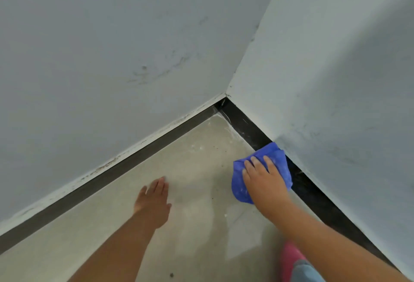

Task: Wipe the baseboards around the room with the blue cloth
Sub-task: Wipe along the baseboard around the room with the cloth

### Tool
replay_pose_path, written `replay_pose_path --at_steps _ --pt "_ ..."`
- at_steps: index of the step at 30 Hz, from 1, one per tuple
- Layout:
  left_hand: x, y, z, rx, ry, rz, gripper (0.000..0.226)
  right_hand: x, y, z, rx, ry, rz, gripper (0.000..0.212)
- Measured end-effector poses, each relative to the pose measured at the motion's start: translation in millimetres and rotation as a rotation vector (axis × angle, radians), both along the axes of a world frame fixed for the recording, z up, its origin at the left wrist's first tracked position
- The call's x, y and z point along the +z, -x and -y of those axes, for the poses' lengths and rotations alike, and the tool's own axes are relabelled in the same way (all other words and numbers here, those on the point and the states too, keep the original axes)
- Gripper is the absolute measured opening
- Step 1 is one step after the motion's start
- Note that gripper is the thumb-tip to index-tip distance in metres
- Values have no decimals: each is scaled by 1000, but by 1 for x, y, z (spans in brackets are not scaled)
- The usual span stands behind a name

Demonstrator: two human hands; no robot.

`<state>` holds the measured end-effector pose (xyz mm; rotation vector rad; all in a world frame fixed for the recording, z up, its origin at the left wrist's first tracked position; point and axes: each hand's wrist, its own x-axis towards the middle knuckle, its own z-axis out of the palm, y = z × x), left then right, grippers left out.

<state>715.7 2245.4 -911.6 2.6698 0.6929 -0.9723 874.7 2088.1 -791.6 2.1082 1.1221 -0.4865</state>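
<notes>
The right hand (264,183) hides the blue cloth's (280,160) middle; a blurred pink shape (289,257) is unidentifiable.

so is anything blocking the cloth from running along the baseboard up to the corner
Nothing visible does. The right hand presses the blue cloth on the right wall's black baseboard, and the stretch up to the corner shows only dust streaks.

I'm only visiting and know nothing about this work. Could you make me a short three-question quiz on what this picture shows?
1. True or false: the blue cloth lies against the right-hand baseboard.
2. Which hand presses the cloth: A) left hand B) right hand?
3. Fill in: the left hand's fingers are ____ over the floor.

Key: 1 true; 2 B; 3 straight.
</notes>
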Motion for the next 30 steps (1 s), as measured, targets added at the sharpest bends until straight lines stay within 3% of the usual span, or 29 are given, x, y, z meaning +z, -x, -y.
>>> replay_pose_path --at_steps 5,9,20,30 --pt "30 -13 2 -103 -21 3 56 19 24 18 -117 -90 -107 58" --pt "35 -31 9 -177 -66 19 55 0 14 27 -138 -129 -147 61" --pt "82 -122 -9 -324 -155 -97 55 -27 -55 0 -35 -249 -188 64" --pt "3 -147 3 -280 -44 72 57 -64 -76 -53 74 -149 -57 56"
